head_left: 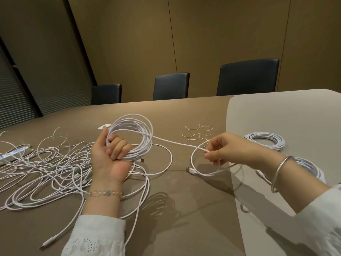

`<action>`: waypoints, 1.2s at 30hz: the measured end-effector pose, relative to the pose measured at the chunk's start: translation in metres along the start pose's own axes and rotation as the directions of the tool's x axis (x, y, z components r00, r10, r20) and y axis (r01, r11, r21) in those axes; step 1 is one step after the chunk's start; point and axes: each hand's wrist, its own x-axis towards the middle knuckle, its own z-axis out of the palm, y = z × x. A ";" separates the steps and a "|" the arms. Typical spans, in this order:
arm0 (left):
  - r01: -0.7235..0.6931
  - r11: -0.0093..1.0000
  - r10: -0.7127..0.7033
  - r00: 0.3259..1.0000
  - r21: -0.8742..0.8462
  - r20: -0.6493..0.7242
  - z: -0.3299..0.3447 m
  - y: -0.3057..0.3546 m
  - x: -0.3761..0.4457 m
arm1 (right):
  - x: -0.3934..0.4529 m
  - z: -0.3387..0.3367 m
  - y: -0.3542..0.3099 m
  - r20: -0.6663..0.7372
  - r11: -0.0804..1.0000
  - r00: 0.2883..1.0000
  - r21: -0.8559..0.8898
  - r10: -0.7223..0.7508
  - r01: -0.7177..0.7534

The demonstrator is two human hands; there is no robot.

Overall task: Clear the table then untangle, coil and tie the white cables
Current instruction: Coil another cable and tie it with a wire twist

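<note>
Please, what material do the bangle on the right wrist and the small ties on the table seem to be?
Bangle: likely polished metal, silver-coloured, with bright highlights along its smooth round band. Ties: probably thin wire twist ties, pale, since they keep sharp bends while lying loose; too small to confirm.

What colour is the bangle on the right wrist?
Silver, a plain metal bangle, seen in the head view.

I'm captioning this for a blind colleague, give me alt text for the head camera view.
A person's left hand grips a coil of white cable above a brown table, while the right hand pinches its loose tail. A tangle of white cables lies left; two finished white coils and small wire twist ties lie right.
</note>
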 end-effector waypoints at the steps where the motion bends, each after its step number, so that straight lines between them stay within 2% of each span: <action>1: -0.007 1.000 0.007 1.000 -0.008 0.001 -0.001 0.001 0.000 | 0.000 -0.004 -0.001 -0.044 0.993 0.999 -0.118 -0.011 0.005; 3: -0.025 1.000 0.025 1.000 -0.016 0.003 -0.003 0.004 0.001 | 0.001 -0.010 -0.003 -0.130 0.933 0.990 -0.360 -0.062 0.011; 6: -0.034 0.999 0.034 0.999 -0.016 -0.007 -0.005 0.003 0.002 | 0.001 -0.014 -0.005 -0.223 0.886 0.965 -0.463 -0.135 0.016; 10: -0.038 0.999 0.039 0.998 0.034 -0.048 -0.005 0.001 0.001 | 0.002 -0.014 -0.006 -0.334 0.919 0.910 -0.379 -0.246 0.109; 15: -0.026 0.997 0.031 0.997 0.075 -0.068 -0.003 -0.001 0.001 | 0.000 -0.015 -0.016 -0.535 0.936 0.767 -0.203 -0.353 0.289; 17: -0.008 0.994 0.015 0.998 0.113 -0.060 0.000 -0.004 0.001 | -0.002 -0.014 -0.020 -0.576 0.931 0.737 -0.145 -0.354 0.335; 19: 0.007 0.988 0.002 0.998 0.157 -0.058 0.003 -0.008 0.002 | -0.003 -0.014 -0.023 -0.540 0.937 0.768 -0.137 -0.344 0.323; 22: 0.026 0.978 -0.012 0.998 0.206 -0.068 0.006 -0.015 0.002 | -0.006 -0.009 -0.027 -0.393 0.956 0.872 -0.101 -0.291 0.274; 24: 0.028 0.975 -0.010 0.996 0.222 -0.083 0.007 -0.018 0.003 | -0.009 -0.002 -0.032 -0.311 0.961 0.909 -0.096 -0.278 0.260; 31: 0.018 0.940 0.012 0.996 0.340 -0.087 0.008 -0.029 0.005 | -0.018 0.025 -0.051 -0.133 0.942 0.947 -0.209 -0.293 0.263; 34: 0.012 0.918 0.011 0.998 0.396 -0.054 0.011 -0.034 0.005 | -0.026 0.042 -0.061 0.000 0.950 0.959 -0.143 -0.282 0.279; 36: 0.014 0.908 0.000 0.999 0.419 -0.033 0.012 -0.038 0.005 | -0.032 0.048 -0.065 0.083 0.918 0.944 -0.220 -0.320 0.330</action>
